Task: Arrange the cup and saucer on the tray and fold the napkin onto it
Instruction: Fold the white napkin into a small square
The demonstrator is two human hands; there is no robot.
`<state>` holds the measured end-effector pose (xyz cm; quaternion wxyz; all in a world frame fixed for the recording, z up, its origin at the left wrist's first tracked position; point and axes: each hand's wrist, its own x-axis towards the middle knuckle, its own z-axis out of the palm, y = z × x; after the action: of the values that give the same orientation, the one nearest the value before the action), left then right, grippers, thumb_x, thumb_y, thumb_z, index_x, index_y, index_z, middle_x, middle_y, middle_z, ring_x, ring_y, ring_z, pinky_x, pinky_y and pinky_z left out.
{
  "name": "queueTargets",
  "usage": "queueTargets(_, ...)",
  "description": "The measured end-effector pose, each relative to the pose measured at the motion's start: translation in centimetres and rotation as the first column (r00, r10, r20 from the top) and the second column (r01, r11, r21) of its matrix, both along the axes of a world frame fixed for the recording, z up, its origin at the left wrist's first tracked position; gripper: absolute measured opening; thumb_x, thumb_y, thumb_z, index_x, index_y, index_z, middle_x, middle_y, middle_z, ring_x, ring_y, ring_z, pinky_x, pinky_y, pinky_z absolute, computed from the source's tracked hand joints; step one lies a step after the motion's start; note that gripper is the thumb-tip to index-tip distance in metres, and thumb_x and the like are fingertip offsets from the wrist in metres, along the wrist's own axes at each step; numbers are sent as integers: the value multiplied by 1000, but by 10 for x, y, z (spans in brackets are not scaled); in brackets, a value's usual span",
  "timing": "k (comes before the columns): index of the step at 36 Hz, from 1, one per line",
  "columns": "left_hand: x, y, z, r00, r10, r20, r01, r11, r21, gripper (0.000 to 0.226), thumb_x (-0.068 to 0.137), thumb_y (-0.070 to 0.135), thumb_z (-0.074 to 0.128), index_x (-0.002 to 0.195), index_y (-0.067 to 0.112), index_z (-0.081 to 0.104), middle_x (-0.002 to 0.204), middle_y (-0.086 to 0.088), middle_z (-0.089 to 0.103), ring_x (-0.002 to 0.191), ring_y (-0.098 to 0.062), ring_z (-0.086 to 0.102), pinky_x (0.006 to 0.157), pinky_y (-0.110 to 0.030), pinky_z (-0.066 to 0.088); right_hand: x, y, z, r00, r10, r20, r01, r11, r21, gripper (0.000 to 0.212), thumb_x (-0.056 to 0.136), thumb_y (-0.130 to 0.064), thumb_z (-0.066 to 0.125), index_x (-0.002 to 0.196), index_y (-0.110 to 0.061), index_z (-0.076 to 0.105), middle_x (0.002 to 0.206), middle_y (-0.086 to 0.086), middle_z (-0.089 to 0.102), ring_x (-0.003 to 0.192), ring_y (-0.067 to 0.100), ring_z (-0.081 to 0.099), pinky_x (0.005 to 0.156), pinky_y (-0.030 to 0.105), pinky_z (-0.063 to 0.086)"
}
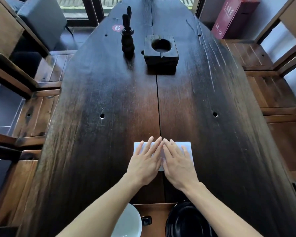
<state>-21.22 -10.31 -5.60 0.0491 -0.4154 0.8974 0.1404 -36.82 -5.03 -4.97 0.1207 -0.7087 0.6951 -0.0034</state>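
A white napkin (187, 148) lies flat on the dark wooden table, folded into a rectangle. My left hand (144, 160) and my right hand (177, 162) press down on it side by side, palms flat, fingers spread, fingertips nearly touching at the middle. They cover most of the napkin. At the bottom edge, a brown tray (155, 211) carries a white saucer or plate (128, 221) on its left, partly hidden by my left forearm. A black round dish (186, 221) rests on its right. A small dark cup-like object (146, 220) stands between them.
Far up the table stand a dark wooden block with a round hole (161, 53) and a black carved holder (127, 38), next to a red number tag (117, 28). Wooden benches flank both long sides of the table.
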Motion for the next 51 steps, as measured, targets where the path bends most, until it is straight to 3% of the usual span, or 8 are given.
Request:
queueTargets(9, 19, -5, -13, 992, -12, 127, 4, 998, 65, 69, 94, 56, -14, 155, 23, -9, 162, 11, -18, 150, -18, -16, 119, -53, -7, -36, 4, -27, 998, 59, -17, -55, 984, 167, 73, 96, -63, -4, 157, -23, -7, 164, -11, -14, 153, 15, -12, 120, 36, -9)
queueTargets(15, 55, -15, -5, 980, 74, 183, -94, 990, 103, 69, 87, 55, -18, 152, 31, -19, 158, 18, -28, 146, -12, -28, 121, -49, -11, -43, 2, -18, 998, 66, -6, -63, 976, 207, 73, 90, -62, -12, 153, -25, -18, 160, -16, -26, 150, 10, -24, 119, 33, -15)
queueTargets(20, 68, -21, -2, 980, 66, 190, -92, 987, 131, 67, 86, 60, -17, 149, 39, -21, 156, 21, -29, 144, -7, -31, 122, -46, -12, -47, 6, -18, 996, 43, -79, -26, 979, 202, 72, 96, -63, -9, 156, -24, -8, 165, -11, -13, 153, 16, -10, 121, 48, -9)
queueTargets(33, 73, -21, -4, 967, 132, 217, -168, 973, 160, 57, 98, 61, 2, 149, 46, -19, 156, 22, -30, 143, -3, -31, 120, -48, -16, -65, 9, -6, 993, -20, -120, 61, 936, 347, 68, 89, -57, -17, 148, -28, -33, 155, -17, -40, 147, 16, -33, 123, 50, -12)
queueTargets(38, 72, -19, -5, 969, 144, 203, -181, 967, 181, 56, 99, 60, 6, 149, 47, -18, 157, 22, -28, 145, -5, -29, 120, -51, -16, -66, 4, 8, 998, -44, -46, 59, 911, 409, 66, 104, -52, 14, 154, -31, -22, 159, -20, -30, 151, 16, -25, 123, 53, -8)
queueTargets(41, 73, -17, -7, 973, 195, 120, -217, 953, 210, 57, 101, 55, 15, 151, 47, -10, 160, 20, -22, 147, -6, -24, 120, -50, -15, -65, 5, 18, 962, -200, 188, 124, 927, 354, 70, 102, -40, 44, 159, -34, 3, 166, -17, -5, 155, 16, -6, 122, 54, -3)
queueTargets(46, 86, -9, -13, 947, 304, -102, -277, 936, 217, 62, 100, 51, 37, 151, 52, 1, 163, 17, -12, 150, -4, -10, 123, -40, -8, -65, 11, 25, 669, -587, 455, 581, 795, 172, 50, 88, -24, 71, 136, -21, 56, 131, -2, 65, 124, 22, 59, 105, 43, 47)
queueTargets(51, 110, -7, -16, 975, 198, -96, -183, 972, 148, 67, 85, 72, 24, 149, 53, 17, 162, 18, -2, 150, -4, -5, 123, -32, -2, -62, 6, 28, 501, -785, 364, 679, 618, 397, 39, 83, -42, 74, 111, -16, 66, 106, 0, 67, 101, 21, 62, 85, 40, 52)
